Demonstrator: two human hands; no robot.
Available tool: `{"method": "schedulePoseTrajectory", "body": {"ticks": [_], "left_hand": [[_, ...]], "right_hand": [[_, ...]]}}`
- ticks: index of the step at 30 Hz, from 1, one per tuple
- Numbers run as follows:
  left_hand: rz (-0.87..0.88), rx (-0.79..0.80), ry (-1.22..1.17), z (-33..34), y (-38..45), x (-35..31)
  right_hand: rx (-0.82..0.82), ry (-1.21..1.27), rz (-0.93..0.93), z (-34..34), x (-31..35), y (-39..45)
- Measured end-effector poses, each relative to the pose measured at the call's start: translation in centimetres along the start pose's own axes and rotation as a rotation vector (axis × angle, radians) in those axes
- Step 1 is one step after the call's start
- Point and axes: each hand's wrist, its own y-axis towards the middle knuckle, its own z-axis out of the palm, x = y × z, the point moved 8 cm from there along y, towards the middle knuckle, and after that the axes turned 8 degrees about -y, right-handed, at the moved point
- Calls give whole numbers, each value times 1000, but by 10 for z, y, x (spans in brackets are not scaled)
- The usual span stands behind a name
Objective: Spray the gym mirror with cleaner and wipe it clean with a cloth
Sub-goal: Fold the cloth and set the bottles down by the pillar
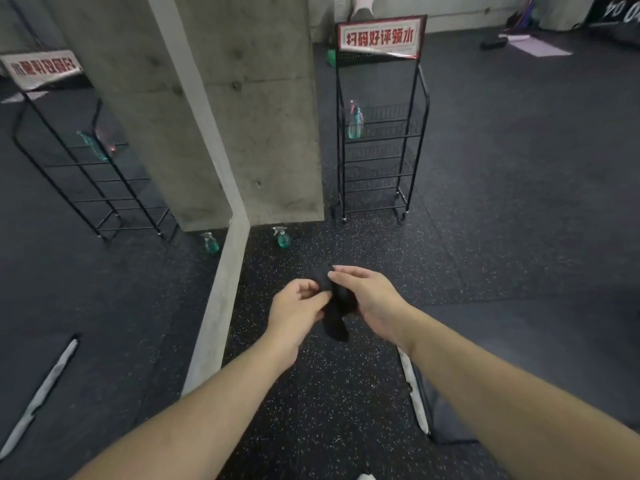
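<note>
Both of my hands hold a black cloth (337, 317) in front of me, low over the speckled floor. My left hand (298, 303) pinches its left edge and my right hand (369, 294) grips its upper right part; the cloth's lower end hangs free. A green spray bottle (282, 237) with a white trigger stands on the floor beyond the hands, at the foot of the concrete pillar (263, 109). The mirror (97, 209) fills the left side and reflects the bottle and the rack.
A black wire rack (381, 150) with a red-lettered sign stands behind the pillar and carries another green bottle (355, 121). The mirror's concrete frame edge (221, 282) runs diagonally on my left. Dark rubber flooring stretches to the right; a purple mat (540, 46) lies far back.
</note>
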Motion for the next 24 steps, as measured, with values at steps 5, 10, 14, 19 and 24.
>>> {"method": "schedulePoseTrajectory", "body": {"ticks": [5, 10, 14, 19, 24], "left_hand": [[-52, 15, -65, 18, 94, -26], [-61, 48, -43, 32, 188, -39], [-130, 48, -72, 31, 286, -54], [-241, -16, -231, 21, 422, -83], [-292, -116, -346, 8, 537, -119]], "right_hand": [[64, 28, 54, -3, 31, 104], [56, 12, 76, 1, 60, 205], [-32, -120, 67, -5, 87, 295], [-174, -543, -81, -5, 149, 407], [-157, -868, -181, 32, 193, 506]]}}
